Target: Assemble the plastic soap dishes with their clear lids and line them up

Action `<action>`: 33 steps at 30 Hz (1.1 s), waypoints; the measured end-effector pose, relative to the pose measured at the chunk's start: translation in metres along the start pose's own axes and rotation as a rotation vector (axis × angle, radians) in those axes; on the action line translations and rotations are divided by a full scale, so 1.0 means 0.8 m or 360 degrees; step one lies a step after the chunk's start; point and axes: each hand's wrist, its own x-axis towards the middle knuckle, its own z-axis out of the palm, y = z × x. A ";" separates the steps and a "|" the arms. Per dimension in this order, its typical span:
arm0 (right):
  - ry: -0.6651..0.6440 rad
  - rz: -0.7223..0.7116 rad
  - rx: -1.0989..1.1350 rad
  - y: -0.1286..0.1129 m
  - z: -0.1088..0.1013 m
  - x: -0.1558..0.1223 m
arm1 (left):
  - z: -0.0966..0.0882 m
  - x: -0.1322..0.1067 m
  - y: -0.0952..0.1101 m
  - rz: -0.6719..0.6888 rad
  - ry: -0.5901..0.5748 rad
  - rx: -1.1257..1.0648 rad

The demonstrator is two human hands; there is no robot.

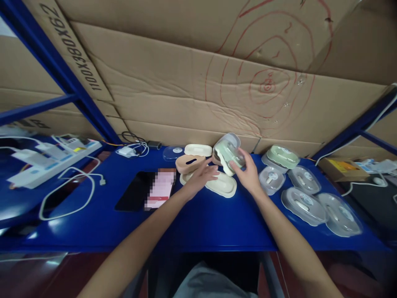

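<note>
My right hand (249, 173) grips the right side of a small green container (227, 152) with a wavy cream edge and a clear cover. The container is tilted above the table. My left hand (201, 178) is just left of it, fingers stretched out, over a shallow cream oval tray (226, 185). I cannot tell whether the left fingertips touch anything. A tan oval box (185, 164) with a dark slot lies beyond the left hand. Behind it are a cream oval piece (198, 150) and a clear lid (170, 154) with a round label.
Several clear-lidded containers (303, 205) stand at the right, one with a green tray (281, 156). A phone (161, 188) and a black flat object (134, 192) lie left. A power strip (56, 163) with white cables is farther left. A cardboard wall (161, 91) rises behind.
</note>
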 end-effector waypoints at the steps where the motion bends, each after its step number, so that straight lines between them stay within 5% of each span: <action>1: -0.0042 0.0048 0.0086 -0.002 0.009 -0.004 | 0.004 0.000 -0.002 -0.0028 -0.0013 -0.0040; 9: -0.0044 0.0214 0.0215 0.006 0.029 -0.013 | 0.007 0.002 -0.015 -0.0020 0.0290 -0.0058; 16: 0.0159 -0.0075 -0.0024 0.002 0.020 -0.011 | -0.039 0.015 -0.018 0.0189 0.0709 0.0103; 21: 0.0332 -0.0264 -0.0141 -0.008 0.011 -0.008 | -0.052 0.017 -0.020 0.0304 0.0942 0.0239; 27: 0.0136 -0.0394 -0.0242 -0.004 0.010 -0.003 | -0.061 0.022 -0.031 0.0347 0.1009 0.0474; 33: 0.0206 -0.0438 -0.0232 0.000 0.007 -0.003 | -0.056 0.021 -0.036 0.0367 0.0850 0.0862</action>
